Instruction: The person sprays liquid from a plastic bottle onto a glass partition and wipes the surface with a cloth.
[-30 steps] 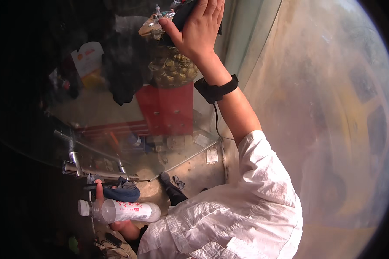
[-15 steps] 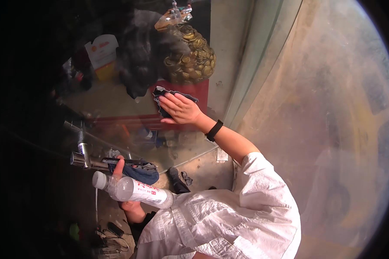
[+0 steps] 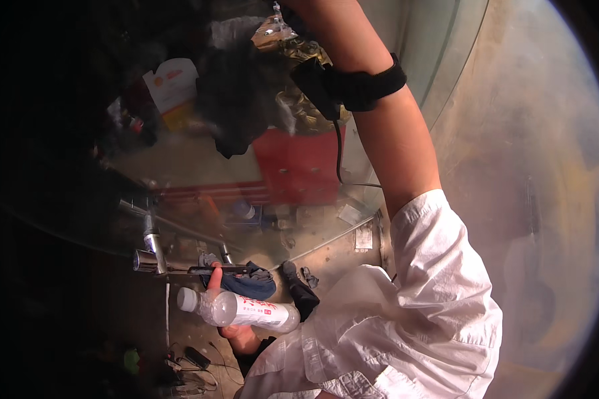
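A clear plastic bottle (image 3: 259,311) with a white cap and a white label lies nearly level in my left hand (image 3: 243,338), its cap end to the left. Only a raised finger and the lower part of that hand show around it. Just beyond the bottle, a dark blue cloth (image 3: 251,284) hangs beside a dark bar, near a chrome fitting (image 3: 150,261); the raised finger overlaps the bar. My right forearm (image 3: 402,149) reaches up over the glass (image 3: 199,156), a black strap on the wrist. The right hand (image 3: 326,10) is cut off by the upper edge, its fingers out of the picture.
Through the glass show a gold ornament (image 3: 299,113), a red panel (image 3: 299,166) and a white-and-yellow box (image 3: 172,86). A pale hazy pane (image 3: 526,199) rises at the right. Cables and a black plug (image 3: 196,358) lie on the floor at lower left.
My right hand has left the red area, where it pressed a dark cloth flat against the glass, and moved up out of the picture. The bottle stays in my left hand; the whole view has shifted.
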The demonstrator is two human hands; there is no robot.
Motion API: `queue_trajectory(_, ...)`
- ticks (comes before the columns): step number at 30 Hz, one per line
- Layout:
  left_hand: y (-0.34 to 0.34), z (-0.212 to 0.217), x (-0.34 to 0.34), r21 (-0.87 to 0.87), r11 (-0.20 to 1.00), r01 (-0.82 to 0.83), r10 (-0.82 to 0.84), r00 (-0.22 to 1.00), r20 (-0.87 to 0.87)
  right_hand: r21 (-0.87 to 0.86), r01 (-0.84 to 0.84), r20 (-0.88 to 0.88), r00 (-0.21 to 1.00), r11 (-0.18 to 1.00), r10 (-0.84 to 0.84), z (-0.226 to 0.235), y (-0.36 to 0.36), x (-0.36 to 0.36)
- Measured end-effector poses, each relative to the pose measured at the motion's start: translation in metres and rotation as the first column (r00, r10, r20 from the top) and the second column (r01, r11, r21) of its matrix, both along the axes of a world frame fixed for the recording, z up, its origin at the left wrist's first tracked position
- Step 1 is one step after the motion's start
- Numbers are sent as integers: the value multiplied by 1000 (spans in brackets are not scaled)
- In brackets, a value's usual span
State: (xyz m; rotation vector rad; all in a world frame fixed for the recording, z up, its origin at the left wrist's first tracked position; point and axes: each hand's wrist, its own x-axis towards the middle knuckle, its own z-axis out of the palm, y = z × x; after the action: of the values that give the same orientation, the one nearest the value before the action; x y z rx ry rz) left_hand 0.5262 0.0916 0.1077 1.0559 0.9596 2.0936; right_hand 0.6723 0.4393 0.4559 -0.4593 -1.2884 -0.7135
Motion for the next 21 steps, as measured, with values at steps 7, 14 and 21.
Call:
queue_trajectory(7, 14, -28, -31, 13, 995, 103, -103, 994, -42, -53, -17, 694, 718, 998, 49, -320, -59, -31)
queue_trajectory(14, 9, 2, -3, 4, 999, -46, 46, 972, -229, -215, 37, 599, 794, 976, 102, -378, -26, 4)
queue_trajectory(21, 5, -4, -16, -97, 994, -57, 46, 992, -117, -289, 7, 136, 990, 957, 34, -138, 24, 97)
